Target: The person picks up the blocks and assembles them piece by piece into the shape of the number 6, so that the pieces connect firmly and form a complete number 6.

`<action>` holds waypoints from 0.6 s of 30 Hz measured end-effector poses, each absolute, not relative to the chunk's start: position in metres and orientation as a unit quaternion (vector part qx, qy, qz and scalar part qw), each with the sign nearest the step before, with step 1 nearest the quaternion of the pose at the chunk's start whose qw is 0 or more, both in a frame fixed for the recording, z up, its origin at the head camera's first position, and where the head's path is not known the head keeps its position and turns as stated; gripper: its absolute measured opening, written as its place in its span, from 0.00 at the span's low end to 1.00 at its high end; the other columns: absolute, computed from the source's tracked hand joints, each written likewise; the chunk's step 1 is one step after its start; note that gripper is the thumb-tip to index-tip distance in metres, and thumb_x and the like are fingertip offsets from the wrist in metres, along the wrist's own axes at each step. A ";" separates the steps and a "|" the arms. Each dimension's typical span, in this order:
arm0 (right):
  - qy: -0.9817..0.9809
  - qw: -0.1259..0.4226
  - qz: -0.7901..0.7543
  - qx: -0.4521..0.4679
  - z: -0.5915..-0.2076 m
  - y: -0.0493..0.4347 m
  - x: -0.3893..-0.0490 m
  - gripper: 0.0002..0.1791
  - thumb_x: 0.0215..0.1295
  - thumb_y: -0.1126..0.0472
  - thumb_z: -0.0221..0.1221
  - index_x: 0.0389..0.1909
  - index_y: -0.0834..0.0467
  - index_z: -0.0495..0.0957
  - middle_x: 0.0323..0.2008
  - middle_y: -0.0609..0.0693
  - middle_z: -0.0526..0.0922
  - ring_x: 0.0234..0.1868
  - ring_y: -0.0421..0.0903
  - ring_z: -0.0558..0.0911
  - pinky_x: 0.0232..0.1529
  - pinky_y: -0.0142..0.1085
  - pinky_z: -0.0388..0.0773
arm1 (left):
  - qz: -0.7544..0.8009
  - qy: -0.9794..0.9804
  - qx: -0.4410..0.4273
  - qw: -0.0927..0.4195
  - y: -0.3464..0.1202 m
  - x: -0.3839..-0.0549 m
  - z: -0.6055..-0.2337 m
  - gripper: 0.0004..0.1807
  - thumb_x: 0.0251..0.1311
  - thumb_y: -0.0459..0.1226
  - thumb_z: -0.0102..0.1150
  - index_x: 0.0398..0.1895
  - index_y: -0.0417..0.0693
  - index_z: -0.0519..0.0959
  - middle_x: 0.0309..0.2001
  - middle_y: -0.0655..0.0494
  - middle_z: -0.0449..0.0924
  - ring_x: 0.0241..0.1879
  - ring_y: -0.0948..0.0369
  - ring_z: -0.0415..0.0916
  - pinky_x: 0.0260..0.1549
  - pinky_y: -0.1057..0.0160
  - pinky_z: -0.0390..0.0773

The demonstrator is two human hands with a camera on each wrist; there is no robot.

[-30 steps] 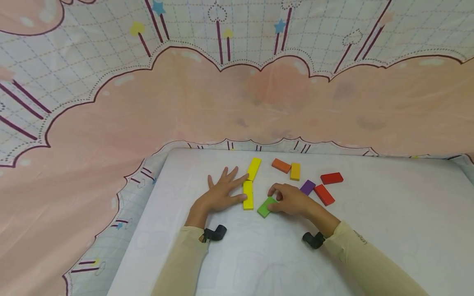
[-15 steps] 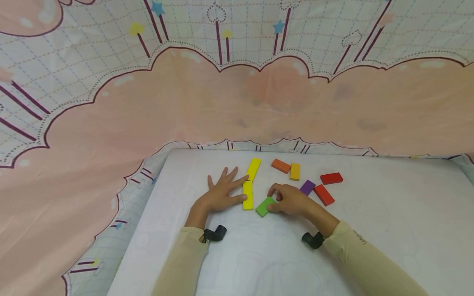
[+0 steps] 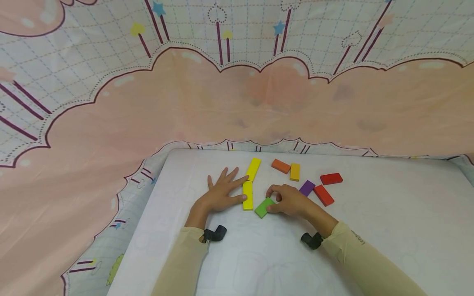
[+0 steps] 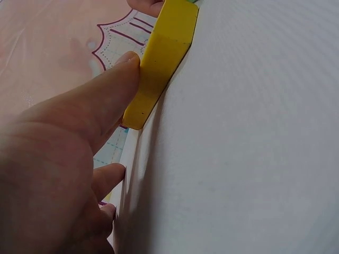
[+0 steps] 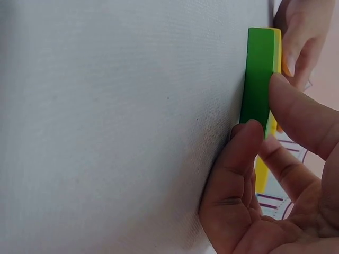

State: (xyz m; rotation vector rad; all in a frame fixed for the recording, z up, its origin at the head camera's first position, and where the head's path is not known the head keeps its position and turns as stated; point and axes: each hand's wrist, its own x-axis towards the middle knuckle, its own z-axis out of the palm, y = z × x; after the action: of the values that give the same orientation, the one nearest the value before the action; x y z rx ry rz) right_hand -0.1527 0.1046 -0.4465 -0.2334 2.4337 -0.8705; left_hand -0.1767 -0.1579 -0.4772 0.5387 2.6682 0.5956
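Note:
Two yellow blocks (image 3: 253, 169) (image 3: 247, 204) lie end to end, the farther one slanting right. My left hand (image 3: 220, 195) rests on the table with fingers spread. Its thumb touches the nearer yellow block's left side, and its index fingertip reaches where the two meet. In the left wrist view the thumb lies straight against a yellow block (image 4: 161, 63). My right hand (image 3: 290, 200) pinches a green block (image 3: 262, 208), tilted and just right of the nearer yellow one. The right wrist view shows thumb and curled fingers at the green block's (image 5: 258, 74) near end.
Beyond my right hand lie an orange block (image 3: 281, 165) and an amber block (image 3: 295, 172), touching. A purple block (image 3: 307, 188) and two red blocks (image 3: 331, 178) (image 3: 324, 195) are farther right. The white table (image 3: 237, 255) ends at a patterned cloth (image 3: 237, 102) behind.
My right hand has shifted the green block slightly left, nearer to the yellow blocks. The left hand and the other blocks have stayed in place.

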 end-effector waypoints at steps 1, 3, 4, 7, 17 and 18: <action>0.903 0.270 -0.322 -0.087 -0.447 0.104 -0.153 0.18 0.60 0.54 0.73 0.50 0.46 0.81 0.35 0.52 0.76 0.39 0.48 0.74 0.35 0.34 0.73 | 0.211 0.942 0.190 0.177 -0.158 -0.177 -0.477 0.39 0.67 0.64 0.54 0.79 0.77 0.57 0.85 0.60 0.37 0.83 0.50 0.24 0.68 0.25 0.18; 0.905 0.268 -0.319 -0.087 -0.448 0.104 -0.153 0.18 0.60 0.53 0.73 0.50 0.46 0.81 0.35 0.52 0.76 0.39 0.47 0.74 0.35 0.34 0.73 | 0.211 0.942 0.190 0.177 -0.158 -0.177 -0.477 0.39 0.67 0.64 0.54 0.79 0.77 0.57 0.85 0.60 0.37 0.83 0.50 0.24 0.68 0.25 0.18; 0.905 0.268 -0.318 -0.087 -0.449 0.104 -0.153 0.18 0.60 0.53 0.73 0.50 0.46 0.81 0.34 0.52 0.76 0.39 0.47 0.74 0.35 0.34 0.73 | 0.211 0.942 0.190 0.177 -0.158 -0.177 -0.477 0.39 0.67 0.64 0.54 0.79 0.77 0.57 0.85 0.60 0.37 0.83 0.50 0.24 0.68 0.25 0.18; 0.906 0.265 -0.318 -0.087 -0.449 0.103 -0.153 0.18 0.60 0.53 0.73 0.50 0.45 0.82 0.34 0.52 0.76 0.40 0.47 0.74 0.35 0.35 0.73 | 0.211 0.942 0.190 0.178 -0.158 -0.177 -0.477 0.39 0.67 0.64 0.54 0.79 0.77 0.57 0.85 0.60 0.37 0.83 0.49 0.24 0.68 0.25 0.18; 0.911 0.260 -0.305 -0.094 -0.447 0.101 -0.150 0.19 0.59 0.52 0.73 0.50 0.46 0.81 0.35 0.52 0.76 0.41 0.48 0.74 0.35 0.35 0.73 | 0.218 0.941 0.191 0.176 -0.159 -0.176 -0.477 0.39 0.66 0.64 0.54 0.79 0.76 0.58 0.85 0.60 0.38 0.83 0.50 0.24 0.68 0.25 0.17; 0.912 0.260 -0.304 -0.096 -0.447 0.101 -0.150 0.19 0.59 0.52 0.73 0.50 0.46 0.81 0.35 0.52 0.76 0.41 0.47 0.74 0.35 0.35 0.73 | 0.221 0.940 0.192 0.175 -0.159 -0.176 -0.476 0.39 0.66 0.64 0.55 0.79 0.76 0.58 0.85 0.59 0.38 0.83 0.50 0.24 0.68 0.25 0.17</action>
State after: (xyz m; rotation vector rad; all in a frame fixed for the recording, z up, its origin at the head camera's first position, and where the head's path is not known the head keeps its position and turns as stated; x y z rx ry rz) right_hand -0.1502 0.1009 -0.4467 -0.2604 2.4695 -0.8241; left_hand -0.1762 -0.1587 -0.4765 0.5453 2.6626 0.6248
